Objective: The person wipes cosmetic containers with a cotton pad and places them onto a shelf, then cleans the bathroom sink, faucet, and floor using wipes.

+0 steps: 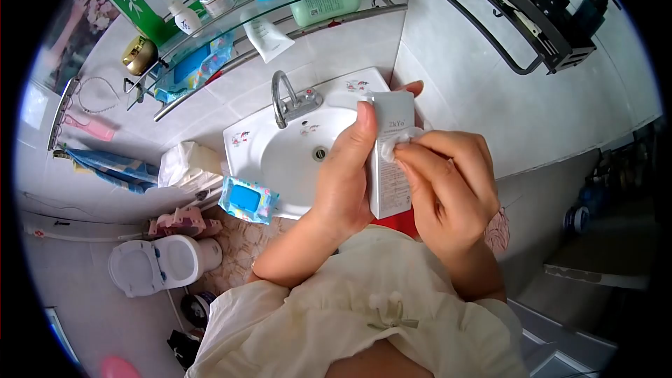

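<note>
A tall silver-white box [393, 192] with small print is upright in front of me, over the right side of the sink. My left hand [345, 168] grips it along its left edge, thumb up the side and fingertips showing behind the top right corner. Against the printed face, my right hand [451, 185] pinches a white wipe [392, 145], crumpled between thumb and fingers and touching the box. On the sink's front left edge sits a blue patterned pack of wipes [246, 200] with a blue lid.
The white sink [241, 143] has a chrome faucet [285, 98]. Above it, a glass shelf [238, 17] carries jars, tubes and bottles. A black wall rack [553, 49] is at upper right, a toilet [175, 262] at lower left, and a towel [115, 168] hangs on the left.
</note>
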The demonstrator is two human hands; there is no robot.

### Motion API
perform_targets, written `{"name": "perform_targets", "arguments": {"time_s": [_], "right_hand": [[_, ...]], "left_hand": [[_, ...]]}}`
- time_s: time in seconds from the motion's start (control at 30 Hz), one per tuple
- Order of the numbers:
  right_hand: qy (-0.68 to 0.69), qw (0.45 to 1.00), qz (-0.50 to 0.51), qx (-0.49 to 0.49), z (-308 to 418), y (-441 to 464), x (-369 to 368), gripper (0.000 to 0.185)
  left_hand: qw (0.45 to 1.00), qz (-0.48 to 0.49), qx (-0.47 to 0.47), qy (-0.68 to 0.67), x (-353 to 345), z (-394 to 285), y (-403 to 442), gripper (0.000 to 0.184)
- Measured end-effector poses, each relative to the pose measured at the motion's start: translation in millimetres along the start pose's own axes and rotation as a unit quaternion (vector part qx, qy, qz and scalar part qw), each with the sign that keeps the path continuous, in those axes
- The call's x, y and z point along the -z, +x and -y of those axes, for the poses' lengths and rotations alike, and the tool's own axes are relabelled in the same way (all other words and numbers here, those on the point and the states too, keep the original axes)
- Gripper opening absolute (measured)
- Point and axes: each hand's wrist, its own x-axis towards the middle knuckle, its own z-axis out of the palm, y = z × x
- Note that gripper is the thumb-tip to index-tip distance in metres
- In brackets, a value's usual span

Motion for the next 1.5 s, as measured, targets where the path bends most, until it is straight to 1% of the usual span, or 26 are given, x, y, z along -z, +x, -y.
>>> {"name": "perform_targets", "arguments": {"time_s": [0.1,0.13,0.23,0.3,0.37,0.43,0.5,0.53,0.67,0.7,0.77,0.8,0.83,0.87,0.97,1.0,1.03,1.1,1.23,1.27,1.3,1.37,1.4,1.43,1.47,1.5], "right_hand": [[0.020,0.999,0.029,-0.014,8,-7,-1,0.021],[0.021,0.997,0.071,0.005,10,-14,1,0.021],[0.029,0.996,0.082,0.022,12,-21,-2,0.021],[0.014,0.996,0.084,0.017,5,-9,0,0.021],[-0.024,0.999,0.026,0.015,-5,3,-1,0.022],[-0.037,0.999,0.006,0.011,-7,4,-2,0.023],[-0.021,0.998,0.041,0.034,2,-4,-3,0.026],[0.011,0.996,0.080,0.024,8,-12,-2,0.026],[0.080,0.988,0.131,0.020,18,-30,0,0.021],[0.080,0.988,0.131,0.019,16,-24,7,0.021],[0.116,0.985,0.123,-0.032,10,-3,20,0.022],[0.097,0.992,0.069,-0.043,8,3,21,0.022],[0.096,0.992,0.067,-0.043,2,8,18,0.022],[0.062,0.997,0.028,-0.019,-3,13,12,0.023],[0.020,0.999,0.022,0.039,-3,5,-9,0.022],[0.039,0.998,0.040,0.043,4,-7,-15,0.022],[0.059,0.995,0.059,0.049,9,-17,-19,0.021],[0.050,0.994,0.070,0.059,15,-25,-18,0.022],[0.021,0.996,0.068,0.058,-2,-6,-7,0.025],[-0.003,0.997,0.038,0.073,-7,1,-5,0.027],[-0.008,0.997,0.036,0.075,-8,2,-5,0.027],[0.003,0.999,-0.012,0.036,-8,3,-7,0.025],[-0.010,0.999,0.046,0.024,-1,-2,-1,0.024],[-0.013,0.999,0.045,0.027,4,-11,-1,0.024],[0.002,0.997,0.064,0.051,6,-22,-5,0.023],[0.017,0.994,0.082,0.075,7,-29,-9,0.023]], "left_hand": [[0.998,0.021,-0.024,0.047,14,-7,5,0.067],[0.998,0.005,-0.038,0.057,18,-12,7,0.068],[0.999,0.006,-0.043,0.029,22,-12,10,0.069],[0.999,0.031,-0.030,0.019,17,-6,7,0.068],[0.999,-0.022,0.032,-0.029,-2,2,2,0.066],[0.997,-0.018,0.042,-0.057,-2,4,3,0.064],[0.996,0.047,0.013,-0.072,12,-3,5,0.067],[0.999,0.045,0.015,0.014,22,-7,8,0.072],[1.000,0.021,-0.019,0.006,26,-12,11,0.076],[1.000,0.020,-0.018,0.006,27,-11,11,0.076],[0.995,0.095,0.004,-0.032,28,-11,12,0.075],[0.995,0.097,0.006,-0.032,21,-10,11,0.075],[0.997,0.056,0.029,-0.048,9,-8,8,0.074],[0.997,0.015,0.051,-0.063,2,-6,5,0.073],[0.994,0.006,0.031,-0.102,6,3,4,0.070],[0.987,0.085,0.049,-0.127,21,-1,7,0.068],[0.989,0.114,0.035,-0.088,31,-2,13,0.066],[0.996,0.042,0.013,-0.076,26,-6,10,0.067],[0.993,0.094,0.026,-0.066,19,4,6,0.062],[0.997,0.019,0.045,-0.063,2,6,2,0.061],[0.995,-0.056,0.064,-0.060,-8,8,-1,0.061],[0.998,-0.042,0.042,-0.032,1,7,-1,0.060],[0.996,0.027,0.036,-0.072,9,1,0,0.061],[0.989,0.096,0.030,-0.111,17,-4,2,0.061],[0.998,0.053,-0.008,-0.022,25,-8,7,0.063],[0.996,0.060,-0.029,-0.061,27,-10,9,0.064]]}}
